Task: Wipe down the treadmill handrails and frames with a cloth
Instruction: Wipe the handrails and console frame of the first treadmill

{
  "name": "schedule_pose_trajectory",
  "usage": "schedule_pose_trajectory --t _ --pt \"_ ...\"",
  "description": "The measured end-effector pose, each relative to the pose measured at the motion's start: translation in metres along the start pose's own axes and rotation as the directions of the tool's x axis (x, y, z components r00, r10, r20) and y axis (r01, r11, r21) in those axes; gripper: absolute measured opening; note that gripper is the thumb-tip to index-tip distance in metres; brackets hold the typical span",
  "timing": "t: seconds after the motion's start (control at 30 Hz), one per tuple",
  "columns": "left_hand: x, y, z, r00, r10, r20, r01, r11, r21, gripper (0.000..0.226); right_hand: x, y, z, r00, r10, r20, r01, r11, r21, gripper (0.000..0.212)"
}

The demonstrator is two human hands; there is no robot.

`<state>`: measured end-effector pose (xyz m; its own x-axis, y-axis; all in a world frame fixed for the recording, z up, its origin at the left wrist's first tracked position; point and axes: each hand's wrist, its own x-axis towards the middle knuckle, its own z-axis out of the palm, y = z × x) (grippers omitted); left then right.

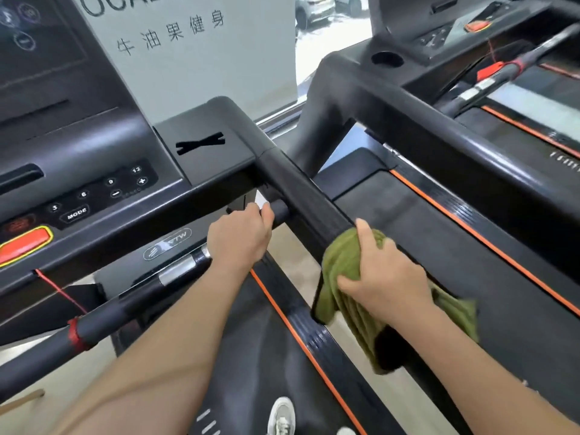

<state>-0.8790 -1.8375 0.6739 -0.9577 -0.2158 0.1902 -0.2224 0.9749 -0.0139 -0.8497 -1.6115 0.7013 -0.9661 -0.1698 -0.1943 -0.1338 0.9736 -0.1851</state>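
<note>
Closest in, your shoe (282, 416) stands on the belt (244, 356), so you face the console (94, 152). Your right hand (389, 277) is clamped on the green cloth (342, 262), pressing it round the side handrail (301, 189) with the thumb lying up the bar. Wrapping it this way likely lets one stroke clean top and sides (a loose end hangs below your wrist). Your left hand (241, 237) is curled tight round the end of the front crossbar (131, 309), probably to steady you. The handrail's long axis runs from the console corner back toward you and rightward. Beyond stands a second treadmill (439, 114).
</note>
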Motion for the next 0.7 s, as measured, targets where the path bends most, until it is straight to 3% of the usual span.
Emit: schedule_pose_trajectory --t 0.1,0.27,0.33,0.43,0.57,0.63,0.7 --pt "0.002 -0.001 -0.002 0.998 -0.054 0.015 0.054 0.999 0.001 0.036 0.070 -0.047 -0.004 0.998 -0.066 -0.010 0.067 0.994 0.087 0.098" --pt "0.002 -0.006 0.000 0.989 0.077 -0.124 -0.080 0.997 -0.022 0.023 0.129 -0.080 -0.019 0.951 -0.285 0.117 0.262 0.948 0.178 0.116" --pt "0.000 -0.006 0.002 0.992 0.083 -0.099 -0.086 0.996 -0.021 0.022 0.118 -0.067 -0.019 0.948 -0.297 0.119 0.277 0.947 0.161 0.111" --pt "0.001 -0.007 0.004 0.987 0.115 -0.111 -0.121 0.992 -0.044 0.018 0.068 -0.035 -0.009 0.970 -0.245 0.003 0.244 0.968 0.049 0.101" --pt "0.000 0.003 -0.002 0.997 0.042 -0.071 -0.061 0.954 -0.293 0.034 -0.021 0.021 -0.001 0.990 -0.138 0.007 0.137 0.989 0.062 0.104" --pt "-0.028 0.034 -0.015 0.964 0.240 -0.116 -0.266 0.848 -0.459 0.054 -0.051 0.051 -0.007 0.989 -0.089 0.119 0.072 0.987 0.143 0.100" --pt "-0.066 0.078 -0.024 0.851 0.508 -0.135 -0.491 0.676 -0.550 0.057 -0.064 0.079 -0.027 0.981 -0.097 0.166 0.055 0.969 0.241 0.082"
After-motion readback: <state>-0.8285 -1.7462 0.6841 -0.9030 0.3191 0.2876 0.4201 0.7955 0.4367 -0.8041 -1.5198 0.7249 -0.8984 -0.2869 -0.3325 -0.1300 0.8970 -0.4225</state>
